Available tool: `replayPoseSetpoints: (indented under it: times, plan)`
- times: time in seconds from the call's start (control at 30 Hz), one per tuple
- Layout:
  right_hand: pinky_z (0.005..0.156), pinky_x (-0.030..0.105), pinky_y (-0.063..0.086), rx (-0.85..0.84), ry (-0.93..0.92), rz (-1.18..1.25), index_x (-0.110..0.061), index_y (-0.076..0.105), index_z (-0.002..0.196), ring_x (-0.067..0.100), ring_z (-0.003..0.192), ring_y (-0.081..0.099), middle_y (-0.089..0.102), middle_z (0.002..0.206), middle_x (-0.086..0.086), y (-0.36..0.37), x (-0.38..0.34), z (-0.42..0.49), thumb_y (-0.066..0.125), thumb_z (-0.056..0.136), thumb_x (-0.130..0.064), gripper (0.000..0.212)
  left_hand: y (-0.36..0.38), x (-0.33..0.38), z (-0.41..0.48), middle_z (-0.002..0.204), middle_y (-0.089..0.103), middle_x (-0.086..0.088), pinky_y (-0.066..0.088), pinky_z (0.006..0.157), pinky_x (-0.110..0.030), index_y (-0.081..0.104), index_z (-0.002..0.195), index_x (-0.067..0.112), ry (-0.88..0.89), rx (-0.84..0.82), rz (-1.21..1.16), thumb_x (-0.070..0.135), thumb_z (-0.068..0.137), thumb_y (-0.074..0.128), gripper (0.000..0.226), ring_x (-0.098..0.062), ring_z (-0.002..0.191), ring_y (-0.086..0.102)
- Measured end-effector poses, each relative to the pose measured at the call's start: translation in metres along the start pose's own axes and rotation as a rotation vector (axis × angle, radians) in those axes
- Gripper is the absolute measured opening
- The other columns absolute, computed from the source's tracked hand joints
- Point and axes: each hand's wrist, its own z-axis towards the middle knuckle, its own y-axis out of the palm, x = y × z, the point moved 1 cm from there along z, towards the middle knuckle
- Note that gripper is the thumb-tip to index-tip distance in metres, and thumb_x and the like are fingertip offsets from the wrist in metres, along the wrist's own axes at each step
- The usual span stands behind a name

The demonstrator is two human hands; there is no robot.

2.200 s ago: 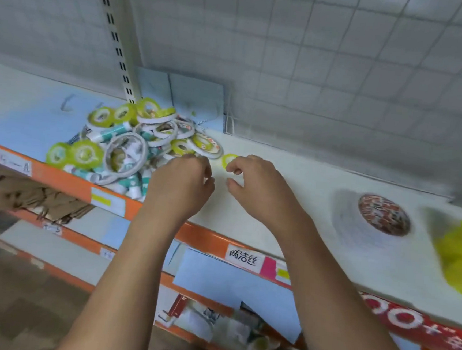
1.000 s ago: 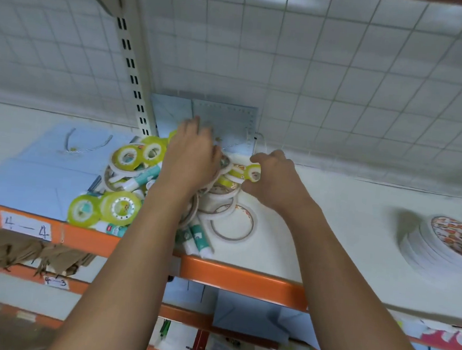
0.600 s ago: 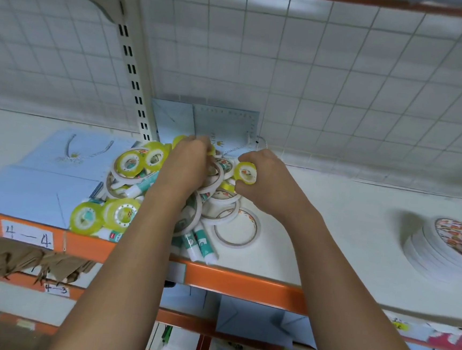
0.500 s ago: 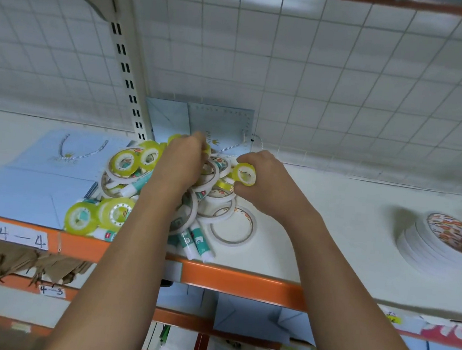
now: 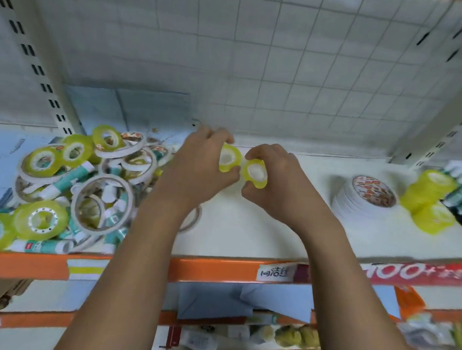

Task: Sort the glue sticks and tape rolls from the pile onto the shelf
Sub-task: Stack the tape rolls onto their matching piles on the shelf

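Shelf (image 5: 247, 232), orange front rail nearest. On its left part: pile (image 5: 83, 184) of tape rolls and glue sticks. Mid-shelf, above bare white board: left hand (image 5: 197, 169) pinches a small yellow roll (image 5: 227, 157); right hand (image 5: 276, 184) pinches a second yellow roll (image 5: 255, 172), just beside the first. Further right: white roll stack (image 5: 367, 195). Wire grid (image 5: 261, 66) behind.

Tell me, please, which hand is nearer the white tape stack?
Right. The right hand, holding a yellow roll, sits left of the stack, not touching it; the left hand is farther left, by the pile.
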Motion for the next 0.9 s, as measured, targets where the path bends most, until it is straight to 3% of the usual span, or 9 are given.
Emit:
replayPoseSetpoints:
  times: [0.3,0.6,0.67,0.77,0.9]
  plan:
    - [0.097,0.039,0.042,0.109,0.250,-0.026,-0.021,0.059,0.121,0.029,0.110,0.053,0.054,0.120,0.003,-0.084,0.103,-0.058,0.071,0.076,-0.022,0.047,0.075,0.106,0.025,0.113,0.051,0.000,0.042,0.093,-0.036,0.059,0.114,0.021,0.187,-0.103,-0.096,0.027,0.078,0.073,0.039,-0.022,0.110,0.050]
    - [0.096,0.035,0.043,0.125,0.276,-0.023,-0.020,0.060,0.125,0.026,0.113,0.051,0.053,0.122,0.001,-0.145,0.225,-0.109,0.071,0.080,-0.020,0.046,0.163,0.221,0.049,0.115,0.052,0.008,0.041,0.087,-0.030,0.058,0.116,0.020,0.260,-0.125,-0.076,0.030,0.081,0.070,0.039,-0.020,0.107,0.048]
    - [0.097,0.029,0.041,0.126,0.283,-0.005,-0.020,0.059,0.125,0.025,0.115,0.051,0.051,0.124,0.002,-0.152,0.256,-0.118,0.071,0.080,-0.019,0.047,0.187,0.241,0.051,0.119,0.053,0.006,0.039,0.090,-0.029,0.057,0.118,0.019,0.255,-0.136,-0.071,0.029,0.082,0.070,0.040,-0.020,0.110,0.047]
    - [0.087,0.019,0.036,0.132,0.276,0.049,-0.018,0.056,0.130,0.020,0.109,0.053,0.050,0.123,0.004,-0.158,0.296,-0.124,0.073,0.079,-0.018,0.053,0.218,0.262,0.054,0.124,0.052,0.006,0.036,0.095,-0.027,0.054,0.121,0.021,0.215,-0.153,-0.047,0.030,0.082,0.070,0.043,-0.018,0.116,0.046]
    - [0.081,0.013,0.032,0.112,0.253,0.134,-0.016,0.045,0.137,0.007,0.097,0.047,0.051,0.123,0.004,-0.155,0.335,-0.119,0.077,0.079,-0.023,0.067,0.246,0.279,0.055,0.125,0.053,0.001,0.040,0.098,-0.036,0.055,0.124,0.019,0.155,-0.150,-0.026,0.029,0.081,0.071,0.047,-0.021,0.117,0.049]
